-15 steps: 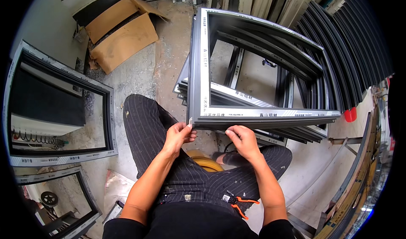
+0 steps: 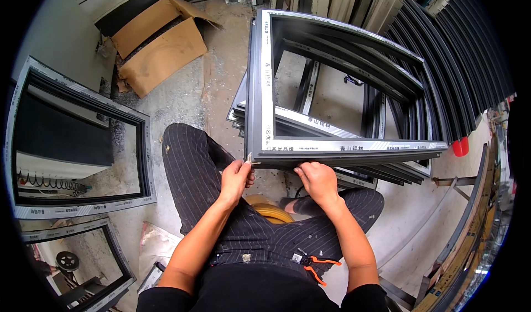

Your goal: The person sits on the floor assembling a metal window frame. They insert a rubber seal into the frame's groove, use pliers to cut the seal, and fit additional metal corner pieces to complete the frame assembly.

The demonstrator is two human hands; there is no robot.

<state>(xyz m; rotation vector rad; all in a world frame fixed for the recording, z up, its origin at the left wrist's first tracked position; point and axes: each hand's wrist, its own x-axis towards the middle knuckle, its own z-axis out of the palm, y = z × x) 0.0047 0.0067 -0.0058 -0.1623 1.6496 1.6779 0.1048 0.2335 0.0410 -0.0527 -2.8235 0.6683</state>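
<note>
At the left, a framed panel [image 2: 94, 208] is standing clear of the work, while the person's left hand [image 2: 237, 180] is working at the near left corner of the top frame [image 2: 267, 85], which is lying on a stack of dark frames [image 2: 387, 174] just ahead of the knees. For doing this finger work well, the left hand should probably be staying close to the corner, guiding the small pale piece [image 2: 249, 158] gently rather than forcing it, and pressing lightly so that the top frame is not sliding on the uneven stack. The left grip is nearly closed, with thumb and forefinger pinching the pale piece right at the corner; whether it is a loose end of film or a separate part, I cannot tell. Farther right, the right hand [image 2: 319, 184] is hovering just beside the near edge, its fingers curling inward; whether this grip is closing on anything thin, or touching the frame's underside, I cannot tell. It would best be steadying that side without twisting the frame. Below it, orange-handled pliers [image 2: 316, 261] are resting on the person's lap, outside both grips.
</note>
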